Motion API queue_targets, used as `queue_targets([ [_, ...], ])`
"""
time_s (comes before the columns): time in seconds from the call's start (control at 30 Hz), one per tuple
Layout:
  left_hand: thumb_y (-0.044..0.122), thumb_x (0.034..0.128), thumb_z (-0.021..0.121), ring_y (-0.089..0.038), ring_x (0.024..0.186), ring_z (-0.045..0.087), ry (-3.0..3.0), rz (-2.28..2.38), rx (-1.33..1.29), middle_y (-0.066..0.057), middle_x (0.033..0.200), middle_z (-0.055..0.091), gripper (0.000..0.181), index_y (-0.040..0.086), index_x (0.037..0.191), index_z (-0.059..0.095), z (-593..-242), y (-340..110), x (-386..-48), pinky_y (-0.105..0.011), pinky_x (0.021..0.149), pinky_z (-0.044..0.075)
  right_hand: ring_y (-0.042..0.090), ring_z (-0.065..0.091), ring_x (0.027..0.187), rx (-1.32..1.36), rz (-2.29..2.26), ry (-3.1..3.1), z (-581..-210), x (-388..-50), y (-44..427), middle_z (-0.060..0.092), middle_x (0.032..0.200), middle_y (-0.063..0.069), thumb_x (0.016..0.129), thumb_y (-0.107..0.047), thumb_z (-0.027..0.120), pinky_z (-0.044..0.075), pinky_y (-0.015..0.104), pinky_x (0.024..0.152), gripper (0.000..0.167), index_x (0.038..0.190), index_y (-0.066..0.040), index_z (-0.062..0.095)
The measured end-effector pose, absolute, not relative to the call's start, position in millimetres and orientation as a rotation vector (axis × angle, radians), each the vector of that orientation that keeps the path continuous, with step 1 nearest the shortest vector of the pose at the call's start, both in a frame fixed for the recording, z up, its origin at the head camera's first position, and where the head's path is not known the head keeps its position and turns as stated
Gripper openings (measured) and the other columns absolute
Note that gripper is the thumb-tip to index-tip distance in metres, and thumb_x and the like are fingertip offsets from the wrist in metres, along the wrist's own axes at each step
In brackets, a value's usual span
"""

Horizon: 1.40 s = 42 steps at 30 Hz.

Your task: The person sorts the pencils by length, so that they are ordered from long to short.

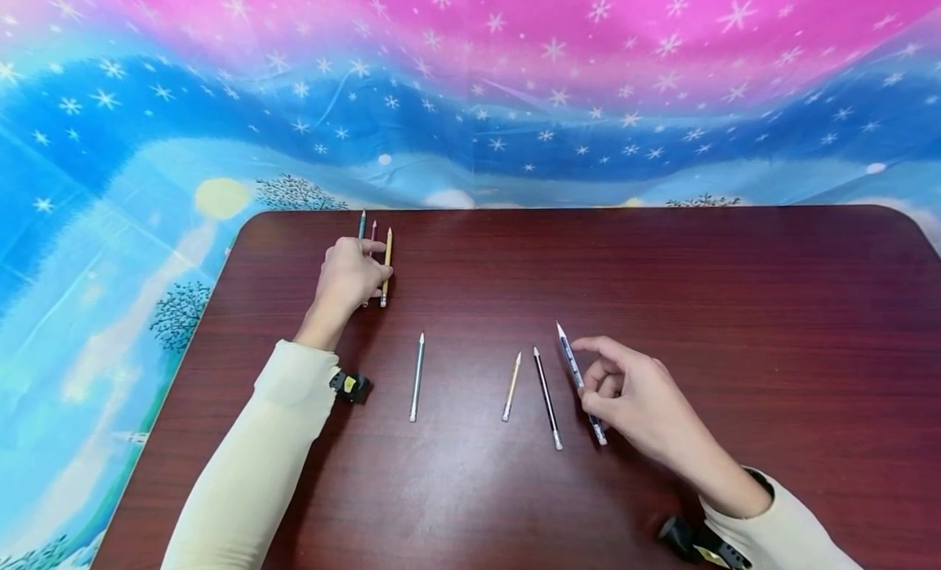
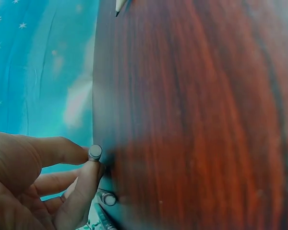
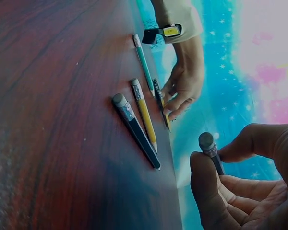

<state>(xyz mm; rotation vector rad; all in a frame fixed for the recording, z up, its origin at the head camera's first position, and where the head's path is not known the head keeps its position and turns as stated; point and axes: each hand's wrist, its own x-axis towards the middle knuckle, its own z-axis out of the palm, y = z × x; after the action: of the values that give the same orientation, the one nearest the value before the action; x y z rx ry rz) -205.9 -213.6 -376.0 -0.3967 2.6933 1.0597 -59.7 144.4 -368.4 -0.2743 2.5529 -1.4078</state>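
At the table's far left, my left hand [image 1: 349,272] pinches a yellow pencil [image 1: 388,247] between thumb and fingers. Beside it lie a teal pencil [image 1: 363,222] and a dark red pencil [image 1: 373,229], both partly hidden by the hand. The left wrist view shows the held pencil's eraser end [image 2: 95,153] between the fingertips. Right of centre, my right hand [image 1: 643,394] pinches a dark blue and white patterned pencil [image 1: 568,354], tip pointing away. Its eraser [image 3: 207,140] shows above the thumb in the right wrist view.
A black pencil [image 1: 547,397], a short yellow pencil [image 1: 512,385] and a teal pencil [image 1: 417,377] lie apart on the dark red-brown table [image 1: 735,309] between the hands. Behind the table's far edge hangs a snowflake-patterned cloth [image 1: 470,88].
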Motion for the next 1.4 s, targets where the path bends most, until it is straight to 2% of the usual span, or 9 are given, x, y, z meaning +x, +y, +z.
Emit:
queue_targets([
  [0.13, 0.012, 0.1004, 0.068, -0.014, 0.065, 0.073, 2.733, 0.983, -0.378, -0.022, 0.132, 0.07, 0.042, 0.009, 0.143, 0.065, -376.1, -211.3, -208.7, -0.026, 0.058, 0.059, 0.003, 0.058, 0.062, -0.292, -1.414, 2.555, -369.2, -59.3, 144.6, 0.062, 0.078, -0.001, 0.08, 0.01, 0.067, 0.048, 0.021, 0.056, 0.052, 0.13, -0.004, 0.065],
  [0.33, 0.013, 0.099, 0.07, -0.029, 0.082, 0.072, 2.797, 0.849, -0.349, -0.02, 0.116, 0.075, 0.042, 0.007, 0.141, 0.066, -378.1, -208.1, -211.7, -0.037, 0.068, 0.058, 0.003, 0.058, 0.061, -0.31, -1.419, 2.556, -370.2, -58.9, 144.0, 0.062, 0.078, -0.001, 0.08, 0.01, 0.066, 0.048, 0.021, 0.056, 0.051, 0.129, -0.004, 0.065],
  [0.6, 0.01, 0.0992, 0.07, -0.023, 0.067, 0.073, 2.802, 0.892, -0.346, -0.021, 0.103, 0.077, 0.04, 0.005, 0.138, 0.067, -377.9, -207.9, -211.8, -0.035, 0.064, 0.06, 0.003, 0.058, 0.062, -0.303, -1.409, 2.549, -369.9, -59.0, 143.0, 0.062, 0.079, 0.0, 0.08, 0.01, 0.066, 0.049, 0.022, 0.056, 0.051, 0.13, -0.004, 0.065],
  [0.8, 0.014, 0.0992, 0.071, -0.038, 0.096, 0.072, 2.869, 0.812, -0.308, -0.021, 0.117, 0.075, 0.037, 0.004, 0.135, 0.069, -376.4, -208.8, -208.3, -0.051, 0.086, 0.06, 0.003, 0.057, 0.061, -0.306, -1.412, 2.546, -369.8, -59.1, 143.2, 0.062, 0.079, -0.001, 0.081, 0.01, 0.067, 0.048, 0.021, 0.056, 0.052, 0.132, -0.002, 0.064],
  [0.93, 0.015, 0.0995, 0.071, -0.04, 0.103, 0.07, 2.894, 0.78, -0.293, -0.022, 0.123, 0.073, 0.036, 0.004, 0.133, 0.069, -376.8, -208.3, -206.5, -0.055, 0.092, 0.057, 0.002, 0.057, 0.062, -0.306, -1.411, 2.548, -370.4, -59.0, 143.2, 0.062, 0.08, -0.001, 0.081, 0.01, 0.068, 0.047, 0.021, 0.056, 0.053, 0.132, -0.002, 0.064],
  [1.03, 0.014, 0.1001, 0.07, -0.039, 0.099, 0.072, 2.902, 0.787, -0.288, -0.022, 0.123, 0.073, 0.035, 0.003, 0.133, 0.07, -377.9, -207.3, -205.8, -0.051, 0.087, 0.059, 0.002, 0.057, 0.062, -0.307, -1.409, 2.549, -370.5, -58.9, 143.2, 0.062, 0.08, -0.001, 0.081, 0.009, 0.068, 0.047, 0.021, 0.056, 0.053, 0.132, -0.002, 0.064],
  [1.23, 0.011, 0.1005, 0.07, -0.027, 0.076, 0.076, 2.89, 0.848, -0.294, -0.023, 0.117, 0.075, 0.035, 0.002, 0.134, 0.069, -380.0, -207.8, -205.9, -0.031, 0.062, 0.061, 0.002, 0.058, 0.06, -0.31, -1.412, 2.548, -369.5, -59.3, 143.2, 0.062, 0.079, -0.001, 0.081, 0.009, 0.067, 0.048, 0.021, 0.055, 0.053, 0.132, -0.003, 0.064],
  [1.4, 0.011, 0.1002, 0.071, -0.021, 0.069, 0.074, 2.872, 0.875, -0.299, -0.023, 0.116, 0.075, 0.035, 0.002, 0.135, 0.069, -379.5, -207.1, -206.7, -0.026, 0.057, 0.059, 0.002, 0.058, 0.061, -0.307, -1.41, 2.551, -369.9, -59.3, 143.9, 0.062, 0.079, -0.001, 0.08, 0.009, 0.067, 0.047, 0.021, 0.055, 0.053, 0.132, -0.003, 0.064],
])
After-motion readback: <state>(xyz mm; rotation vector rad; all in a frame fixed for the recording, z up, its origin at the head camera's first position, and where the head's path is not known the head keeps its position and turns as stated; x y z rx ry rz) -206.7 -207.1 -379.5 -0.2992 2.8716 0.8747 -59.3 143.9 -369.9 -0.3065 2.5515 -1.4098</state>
